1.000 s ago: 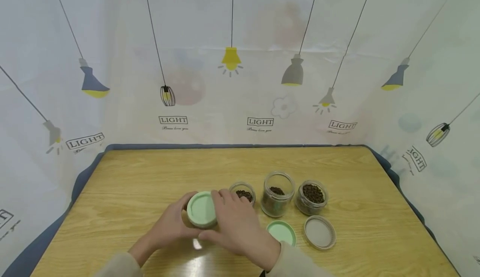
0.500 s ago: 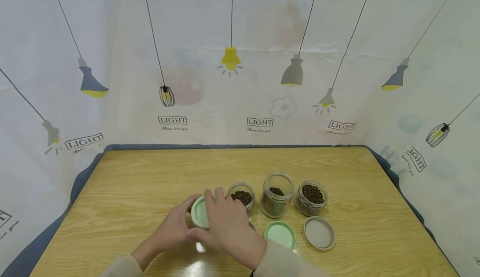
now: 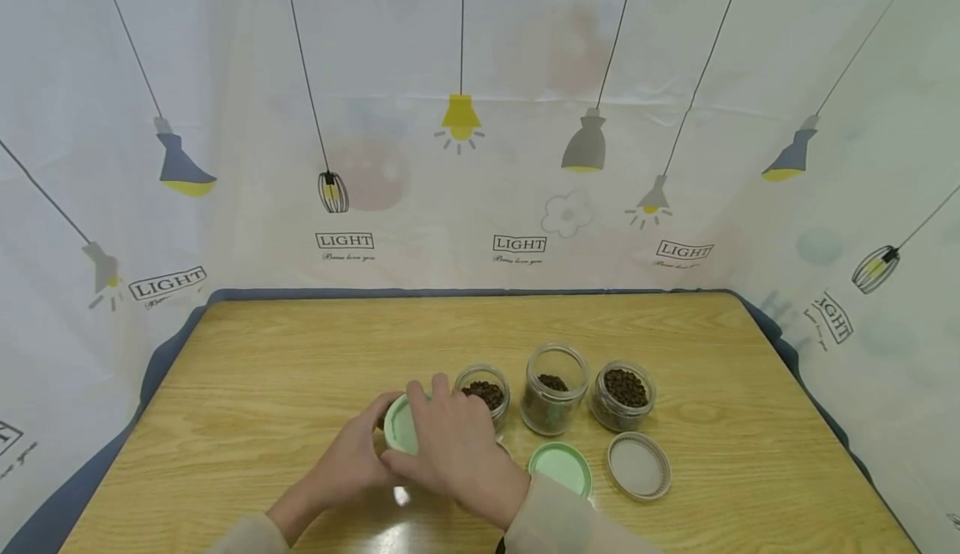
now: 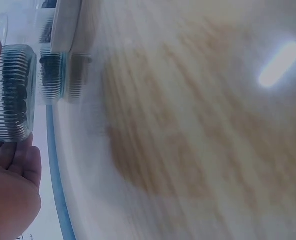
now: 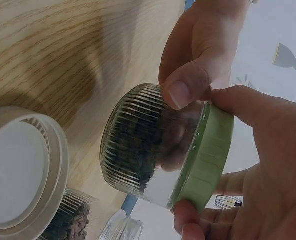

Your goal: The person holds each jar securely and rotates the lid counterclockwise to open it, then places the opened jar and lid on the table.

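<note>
A ribbed glass jar with dark brown pieces inside is held up over the table, tilted, with a green lid on its mouth. My left hand grips the glass body, its thumb along the side in the right wrist view. My right hand is curled over the lid, with thumb and fingertips on its edge. From above, the right hand hides much of the lid. In the left wrist view, the jar's ribbed side shows above the left fingers.
Three uncovered glass jars stand to the right: a low one, a taller one and another low one, all with dark brown bean-like pieces. In front lie a green lid and a beige lid. Another lid is mostly under the right hand.
Both hands and the jar have shifted slightly to the right. My right hand has turned on the lid and covers more of it. Over the last half second there is little motion.
</note>
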`<state>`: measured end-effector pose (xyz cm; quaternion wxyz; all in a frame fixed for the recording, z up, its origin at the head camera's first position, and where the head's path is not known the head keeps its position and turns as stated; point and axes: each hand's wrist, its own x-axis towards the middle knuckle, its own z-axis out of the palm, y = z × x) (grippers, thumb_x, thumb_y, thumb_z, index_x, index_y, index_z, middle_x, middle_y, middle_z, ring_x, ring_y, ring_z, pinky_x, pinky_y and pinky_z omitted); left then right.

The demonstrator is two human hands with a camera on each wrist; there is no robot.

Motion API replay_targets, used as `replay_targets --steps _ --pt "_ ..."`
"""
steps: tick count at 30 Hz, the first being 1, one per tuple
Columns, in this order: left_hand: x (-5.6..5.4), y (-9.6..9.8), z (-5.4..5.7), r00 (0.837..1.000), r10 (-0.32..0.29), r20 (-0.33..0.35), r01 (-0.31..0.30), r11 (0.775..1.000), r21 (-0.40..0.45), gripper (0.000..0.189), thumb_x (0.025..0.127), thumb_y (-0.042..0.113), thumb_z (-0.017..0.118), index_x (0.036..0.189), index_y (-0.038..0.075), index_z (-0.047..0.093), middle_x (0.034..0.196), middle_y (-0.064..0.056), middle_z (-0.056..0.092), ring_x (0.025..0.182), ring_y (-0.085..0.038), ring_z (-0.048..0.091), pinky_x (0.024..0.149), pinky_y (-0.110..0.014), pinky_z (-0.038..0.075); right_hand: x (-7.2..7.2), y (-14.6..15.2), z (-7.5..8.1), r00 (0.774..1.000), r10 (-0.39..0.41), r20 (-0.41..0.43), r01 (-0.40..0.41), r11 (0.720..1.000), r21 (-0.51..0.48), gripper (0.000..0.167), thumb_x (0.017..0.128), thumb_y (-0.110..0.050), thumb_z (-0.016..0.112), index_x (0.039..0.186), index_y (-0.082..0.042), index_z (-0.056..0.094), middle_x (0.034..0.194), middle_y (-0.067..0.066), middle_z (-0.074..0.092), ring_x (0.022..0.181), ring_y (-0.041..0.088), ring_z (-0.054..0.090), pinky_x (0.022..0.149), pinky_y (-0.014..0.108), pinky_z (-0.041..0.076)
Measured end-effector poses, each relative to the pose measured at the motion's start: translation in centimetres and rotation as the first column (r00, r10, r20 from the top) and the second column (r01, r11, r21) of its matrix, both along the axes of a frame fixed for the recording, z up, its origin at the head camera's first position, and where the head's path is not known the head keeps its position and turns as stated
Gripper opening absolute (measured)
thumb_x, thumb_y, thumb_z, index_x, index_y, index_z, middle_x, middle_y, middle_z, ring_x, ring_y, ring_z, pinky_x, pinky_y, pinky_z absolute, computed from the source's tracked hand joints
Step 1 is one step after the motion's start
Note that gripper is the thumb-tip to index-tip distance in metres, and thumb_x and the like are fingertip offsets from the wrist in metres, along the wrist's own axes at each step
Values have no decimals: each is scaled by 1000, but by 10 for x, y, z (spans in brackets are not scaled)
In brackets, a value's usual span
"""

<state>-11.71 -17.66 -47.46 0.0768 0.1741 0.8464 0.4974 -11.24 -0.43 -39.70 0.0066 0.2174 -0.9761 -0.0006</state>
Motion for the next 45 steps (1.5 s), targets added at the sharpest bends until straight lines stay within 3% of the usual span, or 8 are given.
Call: replay_targets --steps 3,10,17,24,31,36,45 --pt "1 2 -2 1000 -5 5 5 1000 7 91 65 27 88 143 17 41 119 0 61 105 -12 56 91 -29 49 0 2 1 1000 -11 4 11 1000 -26 80 77 -78 55 128 -17 53 102 8 59 62 19 56 46 29 43" --pt "2 3 -4 998 -40 51 38 999 38 91 69 32 86 146 22 39 140 -1 53 126 -22 49 107 -50 36 0 6 1 1000 -10 12 11 995 -100 76 76 -76 59 123 -15 56 96 7 58 59 20 56 44 30 44" --pt "1 7 -8 997 -60 55 58 998 32 94 70 35 86 147 16 35 136 -7 56 123 -28 55 101 -40 47 0 7 0 1000 -6 3 6 993 -120 74 76 -74 60 122 -15 57 95 7 58 59 20 56 44 31 44" --pt "1 7 -5 999 -15 34 14 1000 13 84 66 34 88 138 22 47 121 5 65 109 -16 61 95 -33 49 0 9 0 1000 20 -16 -22 992 -126 68 74 -75 61 114 -19 57 90 4 55 56 16 51 43 27 39" --pt "1 2 -1 997 -75 -17 75 997 16 78 68 35 88 134 17 51 117 2 67 106 -13 62 92 -31 50 -2 10 3 998 57 -17 -59 995 -85 66 74 -76 59 112 -22 56 89 1 54 56 12 48 44 24 36" --pt "-3 4 1 997 -81 -4 82 997 12 76 67 37 88 133 24 52 117 8 66 105 -11 62 95 -34 48 -4 11 5 997 79 -13 -80 996 -36 68 75 -78 57 116 -24 55 88 0 55 55 13 48 43 25 34" --pt "-3 1 -1 992 -129 17 128 991 39 74 64 30 90 129 28 54 116 10 66 103 -10 62 95 -31 49 -10 21 8 973 229 31 -227 972 -62 70 73 -72 63 129 -32 53 103 -3 56 66 11 52 50 23 36"
